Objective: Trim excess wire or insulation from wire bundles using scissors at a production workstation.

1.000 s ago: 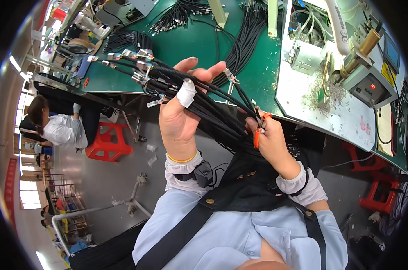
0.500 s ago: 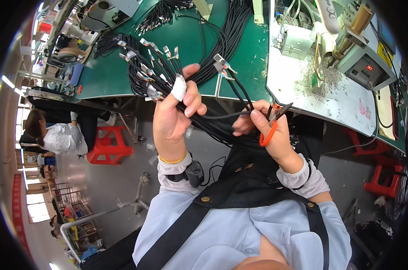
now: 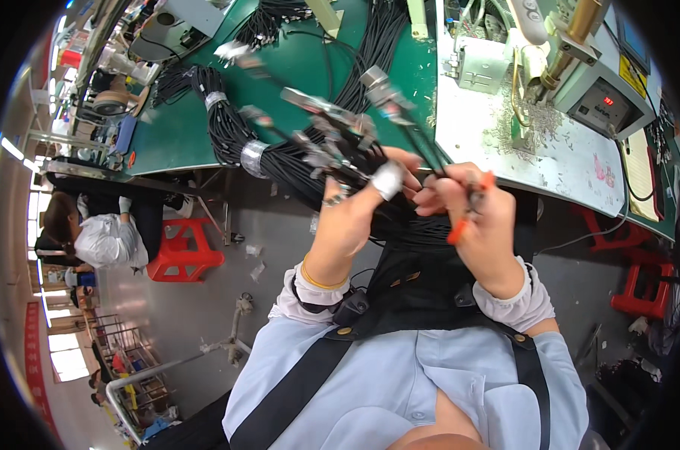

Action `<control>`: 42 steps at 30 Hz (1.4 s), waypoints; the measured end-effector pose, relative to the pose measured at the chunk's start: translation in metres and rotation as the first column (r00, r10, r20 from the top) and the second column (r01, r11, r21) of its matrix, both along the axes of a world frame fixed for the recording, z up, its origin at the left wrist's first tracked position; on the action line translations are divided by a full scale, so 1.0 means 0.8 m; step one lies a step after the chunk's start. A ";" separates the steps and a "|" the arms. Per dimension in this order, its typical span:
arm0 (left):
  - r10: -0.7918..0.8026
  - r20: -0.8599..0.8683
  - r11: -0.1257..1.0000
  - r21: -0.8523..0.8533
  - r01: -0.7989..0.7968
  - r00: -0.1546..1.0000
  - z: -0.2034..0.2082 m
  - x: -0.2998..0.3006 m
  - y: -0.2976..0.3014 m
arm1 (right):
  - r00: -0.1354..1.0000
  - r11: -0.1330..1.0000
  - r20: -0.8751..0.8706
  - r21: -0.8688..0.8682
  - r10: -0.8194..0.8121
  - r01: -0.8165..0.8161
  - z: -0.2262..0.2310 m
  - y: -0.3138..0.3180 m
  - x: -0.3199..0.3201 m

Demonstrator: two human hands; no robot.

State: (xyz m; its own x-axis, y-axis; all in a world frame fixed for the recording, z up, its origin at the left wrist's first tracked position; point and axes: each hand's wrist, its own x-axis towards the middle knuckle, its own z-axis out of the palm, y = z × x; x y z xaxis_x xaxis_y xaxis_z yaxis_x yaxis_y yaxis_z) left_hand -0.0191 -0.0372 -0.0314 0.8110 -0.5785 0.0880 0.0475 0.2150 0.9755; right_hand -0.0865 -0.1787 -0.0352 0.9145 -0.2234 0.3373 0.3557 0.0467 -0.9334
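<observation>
Black cables with bare metal connector ends (image 3: pixel 338 139) are gathered in my left hand (image 3: pixel 347 221), whose fingers are closed round them. White tape wraps one of its fingers. Close beside it, my right hand (image 3: pixel 494 236) is closed on a couple of black cables, their connectors (image 3: pixel 381 90) pointing up and left over the bench. Orange-handled snips (image 3: pixel 458 232) also sit in the right hand, partly hidden by the fingers. Both hands are in front of the bench edge, with more black cable (image 3: pixel 430 232) hanging over my dark apron. The connector ends are smeared by motion.
A taped bundle of black cables (image 3: pixel 224 124) lies on the green bench (image 3: pixel 163 146). At right, a machine with a red display (image 3: pixel 606 112) stands on a white worktop (image 3: pixel 467 135) strewn with scraps. A red stool (image 3: pixel 184 255) and a seated person (image 3: pixel 107 236) are at left.
My left hand has moved right with its cables, toward the right hand. The right hand has shifted slightly right and turned, still holding cables and snips. The taped bundle on the bench is now uncovered.
</observation>
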 end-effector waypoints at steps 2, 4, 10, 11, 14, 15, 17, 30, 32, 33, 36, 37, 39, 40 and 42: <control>0.132 -0.153 0.983 -0.104 -0.149 0.979 0.009 -0.001 -0.007 | 0.994 0.990 -0.099 -0.134 -0.050 0.036 -0.003 0.001 0.001; 0.122 -0.117 0.988 -0.080 -0.132 0.986 0.017 -0.005 -0.016 | 0.993 0.920 -0.050 -0.385 -0.104 0.077 -0.005 0.004 -0.003; 0.046 -0.176 0.945 -0.311 -0.100 0.983 0.019 0.003 -0.014 | 0.997 0.861 0.034 -0.502 -0.070 0.078 -0.007 -0.016 -0.016; 0.045 -0.171 0.946 -0.310 -0.097 0.984 0.019 0.006 -0.010 | 0.995 0.776 0.020 -0.624 -0.101 0.092 -0.003 -0.028 -0.023; -0.139 -0.266 0.892 -0.452 0.004 0.954 0.019 0.016 0.001 | 0.992 0.680 -0.054 -0.732 -0.117 0.040 -0.012 -0.063 -0.040; -0.144 -0.266 0.892 -0.452 0.009 0.953 0.019 0.016 -0.001 | 0.987 0.685 -0.121 -0.728 -0.103 -0.018 -0.015 -0.072 -0.046; -0.138 -0.204 0.973 -0.209 0.095 0.969 0.015 0.009 -0.007 | 0.977 0.693 -0.193 -0.717 -0.095 -0.075 -0.009 -0.073 -0.051; -0.175 -0.307 0.979 -0.152 0.133 0.935 0.026 -0.013 -0.033 | 0.983 0.916 0.091 -0.358 -0.161 0.183 0.008 -0.023 -0.011; -0.223 -0.328 0.960 -0.239 0.148 0.918 0.023 -0.009 -0.033 | 0.977 0.723 0.103 -0.659 -0.186 0.207 0.007 -0.026 -0.018; -0.272 -0.342 0.933 -0.325 0.158 0.900 0.021 -0.007 -0.033 | 0.978 0.723 0.107 -0.659 -0.181 0.206 0.012 -0.030 -0.024; -0.308 -0.311 0.916 -0.352 0.192 0.899 0.013 -0.006 -0.040 | 0.965 0.819 0.178 -0.513 -0.192 0.258 0.040 -0.055 -0.044; -0.294 -0.279 0.934 -0.284 0.214 0.914 0.010 -0.010 -0.044 | 0.923 0.851 0.310 -0.399 -0.227 0.343 0.052 -0.065 -0.045; -0.308 -0.249 0.941 -0.222 0.256 0.918 0.005 -0.016 -0.056 | 0.854 0.753 0.484 -0.487 -0.188 0.442 0.086 -0.089 -0.034; -0.316 -0.144 0.948 -0.086 0.306 0.938 0.002 -0.018 -0.062 | 0.850 0.711 0.518 -0.560 -0.100 0.425 0.107 -0.099 -0.023; -0.374 0.070 0.913 0.200 0.354 0.925 0.003 -0.025 -0.071 | 0.842 0.651 0.539 -0.627 -0.032 0.427 0.130 -0.100 -0.009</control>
